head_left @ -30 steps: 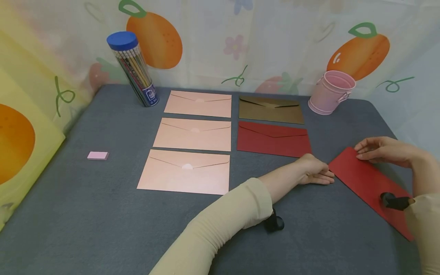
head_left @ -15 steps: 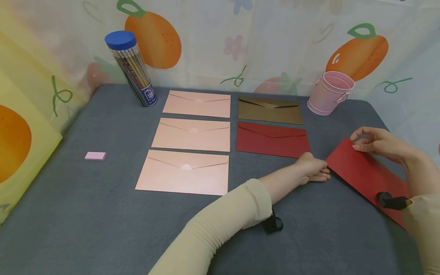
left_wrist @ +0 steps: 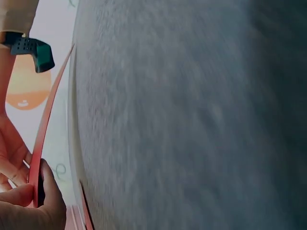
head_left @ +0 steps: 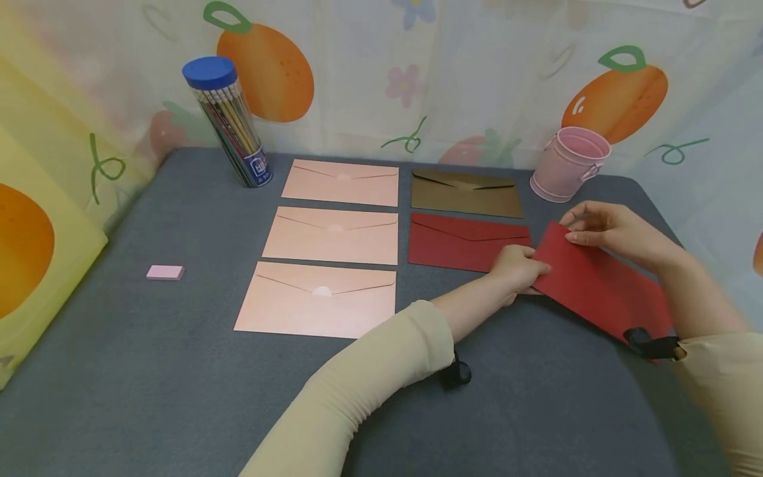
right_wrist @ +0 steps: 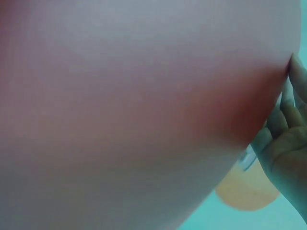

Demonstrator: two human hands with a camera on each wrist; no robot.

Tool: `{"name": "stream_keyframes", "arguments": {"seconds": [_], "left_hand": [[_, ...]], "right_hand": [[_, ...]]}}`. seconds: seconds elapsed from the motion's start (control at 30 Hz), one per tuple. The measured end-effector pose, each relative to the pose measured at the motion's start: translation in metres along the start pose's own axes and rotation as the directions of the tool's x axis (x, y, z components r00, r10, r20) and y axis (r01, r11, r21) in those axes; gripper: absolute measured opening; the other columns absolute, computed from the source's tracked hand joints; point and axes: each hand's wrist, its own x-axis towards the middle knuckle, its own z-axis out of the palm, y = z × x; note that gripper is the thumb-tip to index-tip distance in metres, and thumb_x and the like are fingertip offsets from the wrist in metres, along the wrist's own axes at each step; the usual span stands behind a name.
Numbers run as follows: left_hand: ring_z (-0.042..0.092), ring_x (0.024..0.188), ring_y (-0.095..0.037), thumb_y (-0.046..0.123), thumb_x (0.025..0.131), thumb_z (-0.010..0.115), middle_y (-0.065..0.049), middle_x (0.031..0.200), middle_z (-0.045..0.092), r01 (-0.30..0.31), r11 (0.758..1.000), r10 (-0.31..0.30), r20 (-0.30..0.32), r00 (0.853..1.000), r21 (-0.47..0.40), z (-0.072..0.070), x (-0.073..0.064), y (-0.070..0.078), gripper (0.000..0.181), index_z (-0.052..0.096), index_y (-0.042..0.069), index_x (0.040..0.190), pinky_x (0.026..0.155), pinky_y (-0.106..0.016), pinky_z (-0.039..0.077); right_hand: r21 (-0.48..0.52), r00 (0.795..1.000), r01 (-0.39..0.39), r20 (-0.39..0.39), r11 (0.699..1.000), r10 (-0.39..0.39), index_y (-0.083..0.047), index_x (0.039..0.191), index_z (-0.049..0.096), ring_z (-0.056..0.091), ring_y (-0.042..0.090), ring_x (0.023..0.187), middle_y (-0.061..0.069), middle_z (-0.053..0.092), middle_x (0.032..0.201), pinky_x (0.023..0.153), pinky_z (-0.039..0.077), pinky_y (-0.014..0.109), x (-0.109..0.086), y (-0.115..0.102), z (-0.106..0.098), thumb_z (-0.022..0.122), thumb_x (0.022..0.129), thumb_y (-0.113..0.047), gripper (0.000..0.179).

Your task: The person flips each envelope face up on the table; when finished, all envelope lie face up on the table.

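A plain red envelope [head_left: 602,285] is held tilted between both hands at the right, its near end raised off the dark table in the left wrist view. My left hand [head_left: 515,270] pinches its left corner, thumb on top and fingers underneath. Along the far edge, the thumb and fingertips of my right hand [head_left: 620,232] pinch it near the upper corner. In the right wrist view the envelope's face fills most of the picture, with the right hand [right_wrist: 288,139] at its edge. A second red envelope [head_left: 461,240], flap side up, lies just left of the hands.
Above the second red envelope lies a brown envelope [head_left: 467,197]. Three pale pink envelopes [head_left: 330,233] form a column to its left. A blue-lidded tube of pencils [head_left: 229,122] and a pink bucket [head_left: 569,165] stand at the back. A pink eraser [head_left: 165,272] lies far left.
The right hand has carried the red envelope left and away from the table's right edge. The left hand's straight fingers, earlier at its corner, now pinch that corner.
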Motion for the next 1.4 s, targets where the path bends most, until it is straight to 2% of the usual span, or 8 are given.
{"name": "stream_keyframes", "arguments": {"seconds": [0.17, 0.37, 0.6, 0.87, 0.97, 1.1, 1.3, 1.4], "left_hand": [[0.074, 0.092, -0.026, 0.008, 0.093, 0.067, -0.012, 0.099, 0.071, 0.003, 0.998, 0.000, -0.045, 0.999, 0.060, -0.022, 0.000, 0.012, 0.040, 0.061, 0.006, 0.132, 0.081, -0.040, 0.062], [0.070, 0.107, -0.033, 0.006, 0.096, 0.061, -0.019, 0.117, 0.068, -0.043, 0.999, 0.043, -0.018, 0.999, 0.010, -0.063, 0.002, 0.027, 0.046, 0.052, 0.003, 0.141, 0.091, -0.044, 0.059], [0.066, 0.116, -0.036, 0.005, 0.098, 0.057, -0.024, 0.128, 0.063, -0.059, 0.998, 0.059, 0.024, 0.998, 0.013, -0.104, 0.006, 0.042, 0.042, 0.051, 0.000, 0.140, 0.098, -0.045, 0.056], [0.067, 0.094, -0.022, 0.008, 0.099, 0.057, -0.013, 0.106, 0.064, -0.080, 0.996, 0.080, -0.004, 0.997, 0.033, -0.142, 0.003, 0.054, 0.037, 0.056, 0.001, 0.136, 0.097, -0.039, 0.057], [0.066, 0.096, -0.022, 0.008, 0.099, 0.057, -0.011, 0.103, 0.062, -0.083, 0.997, 0.083, -0.017, 0.996, 0.005, -0.154, 0.003, 0.057, 0.038, 0.055, 0.000, 0.136, 0.100, -0.040, 0.056], [0.065, 0.098, -0.022, 0.008, 0.099, 0.056, -0.011, 0.108, 0.061, -0.076, 0.997, 0.075, -0.032, 0.997, -0.030, -0.165, 0.003, 0.057, 0.039, 0.053, 0.000, 0.137, 0.103, -0.040, 0.054], [0.063, 0.098, -0.022, 0.008, 0.099, 0.057, -0.013, 0.116, 0.061, -0.074, 0.996, 0.073, -0.021, 0.997, -0.042, -0.174, 0.000, 0.053, 0.038, 0.054, -0.001, 0.135, 0.103, -0.041, 0.054], [0.064, 0.096, -0.020, 0.011, 0.099, 0.057, -0.015, 0.120, 0.062, -0.086, 0.996, 0.086, -0.001, 0.996, 0.010, -0.179, -0.005, 0.049, 0.037, 0.056, 0.000, 0.134, 0.100, -0.039, 0.056]], "right_hand": [[-0.015, 0.999, -0.025, -0.035, 1.000, 0.025, -0.013, 0.125, 0.057, 0.059, 0.001, 0.089, -0.013, 0.064, 0.094, 0.075, 0.049, 0.014, 0.003, -0.011, 0.002, 0.067, 0.094, -0.032, 0.038], [-0.017, 0.997, -0.052, -0.057, 0.999, 0.051, -0.013, 0.125, 0.058, 0.058, -0.003, 0.089, -0.020, 0.064, 0.092, 0.074, 0.047, 0.011, 0.001, -0.007, -0.005, 0.068, 0.094, -0.035, 0.040], [0.054, 0.995, -0.070, -0.072, 0.996, 0.074, -0.019, 0.119, 0.061, 0.058, 0.003, 0.082, -0.017, 0.063, 0.086, 0.068, 0.050, 0.021, -0.004, 0.001, -0.011, 0.065, 0.095, -0.033, 0.028], [0.215, 0.997, -0.048, -0.054, 0.975, 0.061, -0.017, 0.122, 0.051, 0.064, 0.001, 0.081, -0.021, 0.066, 0.089, 0.070, 0.057, 0.022, -0.004, 0.005, -0.006, 0.060, 0.099, -0.022, 0.026], [0.260, 0.997, -0.050, -0.047, 0.964, 0.065, -0.019, 0.121, 0.049, 0.065, 0.001, 0.082, -0.024, 0.066, 0.091, 0.072, 0.058, 0.021, -0.003, 0.007, -0.001, 0.058, 0.100, -0.022, 0.023], [0.305, 0.998, -0.040, -0.030, 0.952, 0.051, -0.025, 0.114, 0.057, 0.065, 0.005, 0.083, -0.022, 0.066, 0.093, 0.073, 0.058, 0.021, -0.001, 0.006, 0.006, 0.056, 0.101, -0.021, 0.013], [0.414, 0.999, -0.037, 0.000, 0.910, 0.041, -0.027, 0.099, 0.068, 0.063, 0.006, 0.079, -0.013, 0.067, 0.087, 0.072, 0.058, 0.021, 0.003, 0.003, 0.016, 0.057, 0.101, -0.019, 0.014], [0.554, 0.999, -0.045, 0.040, 0.831, 0.027, -0.020, 0.099, 0.070, 0.065, 0.006, 0.075, -0.008, 0.070, 0.083, 0.070, 0.059, 0.020, 0.003, 0.003, 0.018, 0.056, 0.101, -0.014, 0.016]]}}
